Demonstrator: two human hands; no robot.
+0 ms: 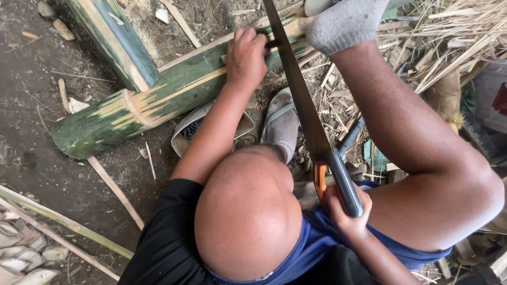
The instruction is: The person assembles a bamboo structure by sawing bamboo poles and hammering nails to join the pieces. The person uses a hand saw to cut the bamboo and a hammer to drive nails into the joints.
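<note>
A thick green bamboo pole (174,89) lies slanted across the dirt ground. My left hand (245,55) is pressed down on top of it, fingers curled over the far side. My right hand (346,214) is shut on the orange and grey handle of a hand saw (298,89). The long dark blade runs up from the handle to the pole and meets it just right of my left hand. A foot in a grey sock (346,24) rests on the pole on the other side of the blade.
A second green bamboo pole (116,39) crosses behind the first at upper left. Split bamboo strips and dry shavings (449,37) pile up at upper right. Thin slats (63,224) lie at lower left. A sandalled foot (282,124) stands below the pole.
</note>
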